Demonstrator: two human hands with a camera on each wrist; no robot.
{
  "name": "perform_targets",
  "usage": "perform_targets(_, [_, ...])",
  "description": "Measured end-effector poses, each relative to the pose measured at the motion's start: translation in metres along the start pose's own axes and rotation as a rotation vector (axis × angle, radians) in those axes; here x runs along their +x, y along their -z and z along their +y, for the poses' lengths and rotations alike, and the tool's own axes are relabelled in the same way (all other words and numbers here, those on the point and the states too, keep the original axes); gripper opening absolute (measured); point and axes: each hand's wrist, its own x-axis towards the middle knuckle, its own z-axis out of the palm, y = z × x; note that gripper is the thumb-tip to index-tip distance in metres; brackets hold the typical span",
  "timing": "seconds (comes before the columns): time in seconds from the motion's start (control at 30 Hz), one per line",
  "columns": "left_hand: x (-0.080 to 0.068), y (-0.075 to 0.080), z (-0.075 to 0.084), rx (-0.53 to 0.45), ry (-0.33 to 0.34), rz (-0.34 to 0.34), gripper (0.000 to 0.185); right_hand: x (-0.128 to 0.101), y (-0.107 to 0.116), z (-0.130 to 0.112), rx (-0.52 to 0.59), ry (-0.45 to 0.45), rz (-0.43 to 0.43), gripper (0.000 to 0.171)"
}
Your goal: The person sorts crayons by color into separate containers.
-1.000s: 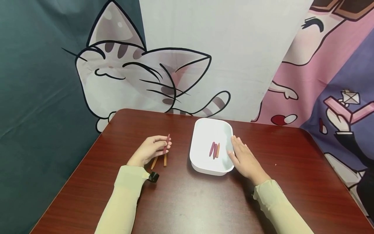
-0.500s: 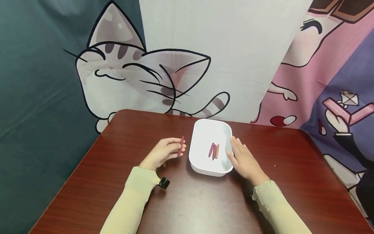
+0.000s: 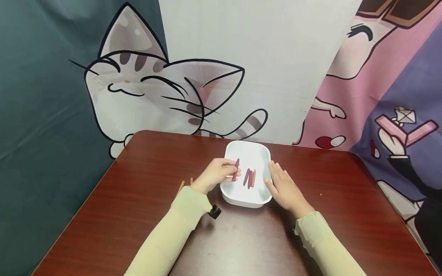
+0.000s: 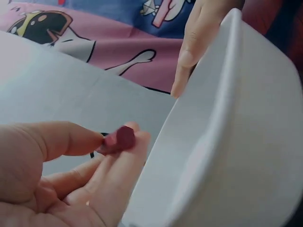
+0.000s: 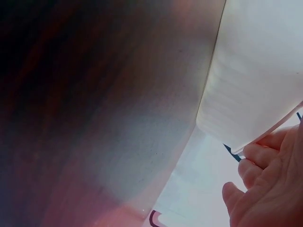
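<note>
While left hand [image 3: 216, 175] pinches a slim maroon crayon [image 3: 236, 170], right hand [image 3: 284, 187] steadies smooth white tray [image 3: 247, 200].

Sticks [image 3: 182, 185] on table mostly hidden behind left forearm [image 3: 179, 226]

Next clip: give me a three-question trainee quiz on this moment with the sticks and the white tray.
1. True or false: the left hand pinches a purple stick above the white tray.
2. How many sticks lie inside the tray?
3. Where does the right hand rest? A) on the tray's right side B) on the table's far edge C) inside the tray

Key: 1 true; 2 three; 3 A.
</note>
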Motion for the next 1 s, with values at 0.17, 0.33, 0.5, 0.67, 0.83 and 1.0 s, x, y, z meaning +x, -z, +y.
perform_targets(0.17, [0.017,-0.007,0.007,0.175,0.02,0.028,0.027,0.001,0.0,-0.002,0.006,-0.005,-0.003,0.071])
perform_targets(0.33, [0.027,-0.012,0.008,0.443,-0.021,0.038,0.026,-0.001,0.0,-0.004,0.013,-0.008,-0.008,0.071])
perform_targets(0.5, [0.027,-0.015,0.008,0.713,-0.05,0.114,0.032,-0.001,-0.001,-0.005,0.015,-0.002,-0.01,0.071])
perform_targets(0.67, [0.019,-0.017,0.01,0.785,-0.073,0.112,0.033,0.0,0.0,-0.005,0.01,0.002,-0.009,0.071])
perform_targets(0.83, [0.008,-0.014,0.013,0.778,-0.155,0.099,0.033,0.001,0.002,-0.003,0.007,0.001,-0.001,0.07])
perform_targets(1.0, [-0.003,-0.003,0.012,0.715,-0.242,0.115,0.031,0.0,0.001,-0.003,0.002,0.007,0.005,0.069])
